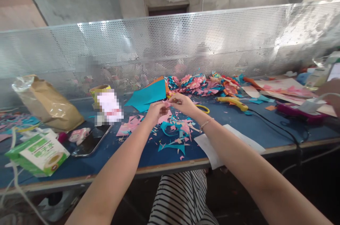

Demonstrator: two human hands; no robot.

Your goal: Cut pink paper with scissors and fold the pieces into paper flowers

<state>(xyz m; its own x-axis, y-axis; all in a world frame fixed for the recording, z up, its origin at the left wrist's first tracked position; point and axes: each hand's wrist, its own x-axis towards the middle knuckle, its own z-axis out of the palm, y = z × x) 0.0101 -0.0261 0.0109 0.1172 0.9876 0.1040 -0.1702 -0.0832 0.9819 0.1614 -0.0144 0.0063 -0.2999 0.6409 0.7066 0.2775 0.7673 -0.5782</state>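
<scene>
My left hand (pixel 156 110) and my right hand (pixel 182 103) meet above the blue table (pixel 265 129), fingers pinched together on a small pink paper piece (pixel 167 104) held between them. Below the hands lies a scatter of pink and teal paper scraps (pixel 174 131). Yellow-handled scissors (pixel 203 108) rest on the table just right of my right hand. A teal paper sheet (pixel 148 97) lies behind my left hand. A row of folded paper flowers (pixel 202 85) in pink, orange and teal sits at the back.
A yellow glue gun (pixel 233 102) with a black cord lies right. A white sheet (pixel 225 143) overhangs the front edge. On the left sit a brown paper bag (pixel 47 106), a green carton (pixel 39 154), a phone (pixel 91 140) and a tape roll (pixel 99 92). A perforated metal screen (pixel 186 40) backs the table.
</scene>
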